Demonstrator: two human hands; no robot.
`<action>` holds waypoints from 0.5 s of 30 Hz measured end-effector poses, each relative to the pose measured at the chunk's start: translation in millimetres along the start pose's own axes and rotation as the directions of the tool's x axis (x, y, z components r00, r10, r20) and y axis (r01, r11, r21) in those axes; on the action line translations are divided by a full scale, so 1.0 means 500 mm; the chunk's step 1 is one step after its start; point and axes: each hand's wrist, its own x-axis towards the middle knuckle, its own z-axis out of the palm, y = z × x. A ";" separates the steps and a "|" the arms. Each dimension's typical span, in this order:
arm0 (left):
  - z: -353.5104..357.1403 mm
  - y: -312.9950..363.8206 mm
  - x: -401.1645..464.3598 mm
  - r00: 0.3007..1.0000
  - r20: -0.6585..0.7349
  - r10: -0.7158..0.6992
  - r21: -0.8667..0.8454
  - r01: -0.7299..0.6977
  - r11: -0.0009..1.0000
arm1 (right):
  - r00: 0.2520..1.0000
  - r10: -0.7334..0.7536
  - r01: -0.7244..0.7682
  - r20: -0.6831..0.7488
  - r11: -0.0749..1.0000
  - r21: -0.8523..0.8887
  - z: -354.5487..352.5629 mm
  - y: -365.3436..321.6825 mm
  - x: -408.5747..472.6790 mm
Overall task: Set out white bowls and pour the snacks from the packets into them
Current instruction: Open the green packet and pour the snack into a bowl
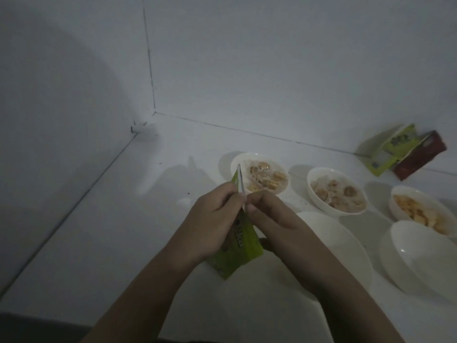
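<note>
The green snack packet (231, 246) is held above the white table (118, 226), in front of the row of bowls, with its sealed top edge raised and its bottom end toward you. Its long axis runs from the lower end near your wrists up and slightly away to the silvery seal strip, which points toward the far-left filled bowl (259, 173). Your left hand (212, 221) wraps the packet's left face, fingers curled round it and pinching just below the seal; your right hand (272, 216) pinches the same top edge from the opposite side, fingertips nearly touching those of the left.

To open it cleanly, you should keep both pinches close together at the seal and tear across the top, holding the mouth upright so that nothing spills before pouring. The empty bowl (333, 246) lies directly beneath your right forearm, and a second empty bowl (427, 258) sits just to its right; either is a likely target. Beyond them stand two more filled bowls (336, 191) (422, 210), and used packets (403, 151) lean against the wall.
</note>
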 end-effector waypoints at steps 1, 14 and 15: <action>-0.004 -0.001 0.002 1.000 0.011 0.013 0.009 -0.013 1.000 | 1.000 -0.004 0.004 -0.010 1.000 -0.010 0.004 0.000 0.001; 0.001 0.000 -0.004 0.999 0.043 0.018 -0.132 -0.012 0.991 | 0.987 0.041 -0.070 -0.153 0.979 -0.190 0.011 -0.019 0.027; 0.001 -0.001 -0.003 1.000 0.024 0.018 -0.127 -0.015 0.992 | 0.989 0.051 -0.076 -0.135 0.979 -0.191 0.009 -0.020 0.022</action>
